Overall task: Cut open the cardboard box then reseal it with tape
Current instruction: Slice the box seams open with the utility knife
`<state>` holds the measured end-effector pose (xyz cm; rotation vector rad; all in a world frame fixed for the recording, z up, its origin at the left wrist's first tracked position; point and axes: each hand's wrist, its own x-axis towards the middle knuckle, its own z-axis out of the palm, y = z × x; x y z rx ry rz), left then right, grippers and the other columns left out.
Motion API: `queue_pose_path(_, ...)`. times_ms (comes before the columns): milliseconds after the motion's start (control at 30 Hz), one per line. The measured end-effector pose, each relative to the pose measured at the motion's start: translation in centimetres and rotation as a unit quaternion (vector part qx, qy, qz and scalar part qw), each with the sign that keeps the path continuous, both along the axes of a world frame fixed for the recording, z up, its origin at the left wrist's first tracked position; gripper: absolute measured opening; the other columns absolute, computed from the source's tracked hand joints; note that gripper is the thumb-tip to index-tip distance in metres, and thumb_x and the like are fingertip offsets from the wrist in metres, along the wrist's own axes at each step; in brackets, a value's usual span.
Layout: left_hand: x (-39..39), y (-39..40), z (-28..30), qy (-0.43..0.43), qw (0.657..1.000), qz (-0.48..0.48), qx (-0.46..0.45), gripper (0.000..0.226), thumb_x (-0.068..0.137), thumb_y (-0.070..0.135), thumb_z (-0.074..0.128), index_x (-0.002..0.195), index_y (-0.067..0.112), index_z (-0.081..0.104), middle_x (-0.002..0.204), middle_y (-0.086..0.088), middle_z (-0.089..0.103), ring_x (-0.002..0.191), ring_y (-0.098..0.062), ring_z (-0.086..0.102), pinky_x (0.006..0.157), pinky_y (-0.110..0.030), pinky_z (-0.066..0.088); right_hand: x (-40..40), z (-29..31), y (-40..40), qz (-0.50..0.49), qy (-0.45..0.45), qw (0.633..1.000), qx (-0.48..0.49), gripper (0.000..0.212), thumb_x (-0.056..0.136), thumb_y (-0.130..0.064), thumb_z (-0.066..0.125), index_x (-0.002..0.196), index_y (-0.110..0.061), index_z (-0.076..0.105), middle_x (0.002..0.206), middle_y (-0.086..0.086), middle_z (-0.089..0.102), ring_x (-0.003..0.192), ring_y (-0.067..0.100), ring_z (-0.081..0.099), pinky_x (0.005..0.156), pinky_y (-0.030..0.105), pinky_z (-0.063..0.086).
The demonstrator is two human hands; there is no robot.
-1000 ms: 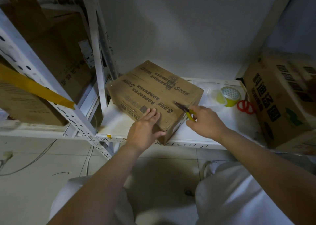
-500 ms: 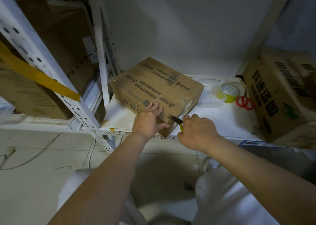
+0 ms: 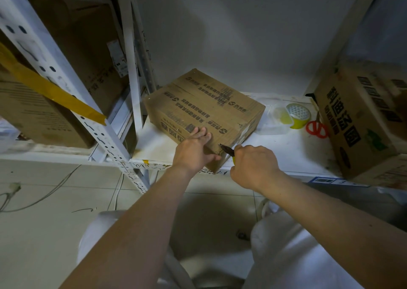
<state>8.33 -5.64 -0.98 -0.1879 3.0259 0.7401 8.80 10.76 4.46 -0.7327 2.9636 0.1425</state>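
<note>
White trousers cover your knees at 6 o'clock. Your left hand (image 3: 193, 151) lies flat, fingers straight, pressing the near top edge of the box (image 3: 204, 110). Your right hand (image 3: 253, 165) is curled round a yellow-handled knife (image 3: 228, 151), its dark blade tip touching the box's near corner. Your box sits skewed on the white shelf (image 3: 286, 154), at centre. At 2 o'clock lie a tape roll (image 3: 298, 115) and red scissors (image 3: 317, 129), just beside a bigger carton (image 3: 361, 121) at 3 o'clock.
</note>
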Motion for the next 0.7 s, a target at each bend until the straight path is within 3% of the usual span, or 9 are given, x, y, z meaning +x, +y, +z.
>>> queue_pose_path(367, 0.1, 0.2, 0.5, -0.008, 1.000, -0.003, -0.021, 0.083, 0.080, 0.050, 0.070, 0.149, 0.022, 0.034, 0.160, 0.007, 0.022, 0.149, -0.010, 0.010, 0.121, -0.033, 0.015, 0.4, -2.4, 0.6, -0.072, -0.047, 0.989, -0.118, 0.034, 0.087, -0.034, 0.049, 0.115, -0.014, 0.051, 0.106, 0.010, 0.064, 0.097, 0.034, 0.060, 0.071, 0.032, 0.039)
queue_pose_path(567, 0.1, 0.1, 0.3, -0.006, 1.000, 0.000, -0.023, 0.083, 0.079, 0.051, 0.070, 0.148, 0.021, 0.035, 0.159, 0.007, 0.022, 0.149, -0.009, 0.011, 0.121, -0.032, 0.015, 0.7, -3.0, 0.5, -0.043, 0.030, 0.995, -0.082, 0.035, 0.089, -0.033, 0.049, 0.118, -0.014, 0.049, 0.103, 0.007, 0.061, 0.093, 0.031, 0.063, 0.067, 0.031, 0.037)
queue_pose_path(700, 0.0, 0.2, 0.3, -0.005, 1.000, 0.000, -0.026, 0.083, 0.079, 0.051, 0.070, 0.148, 0.021, 0.035, 0.159, 0.006, 0.022, 0.149, -0.010, 0.011, 0.121, -0.032, 0.016, 0.3, -2.9, 0.5, -0.069, -0.021, 0.990, -0.119, 0.034, 0.087, -0.034, 0.049, 0.115, -0.015, 0.051, 0.105, 0.009, 0.064, 0.097, 0.034, 0.061, 0.071, 0.032, 0.040)
